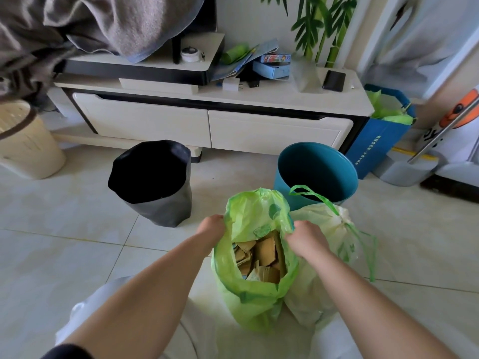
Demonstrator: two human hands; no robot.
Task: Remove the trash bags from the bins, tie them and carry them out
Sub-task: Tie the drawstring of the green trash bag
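An open green trash bag (255, 301) stands on the tiled floor in front of me, with brown cardboard scraps inside. My left hand (211, 228) grips its left rim and my right hand (307, 238) grips its right rim, holding the mouth apart. Just to its right leans a pale green bag (321, 268) with its neck drawn shut by a green drawstring. Behind them stands a blue bin (317, 172) with no bag in it. To the left stands a bin lined with a black bag (153, 182), its mouth open.
A white TV cabinet (207, 123) runs along the back, with a phone (333, 80) and boxes on top. A beige basket (26, 143) stands at far left. A blue paper bag (381, 141) with green bags sits at the cabinet's right end, beside a mop bucket (404, 169).
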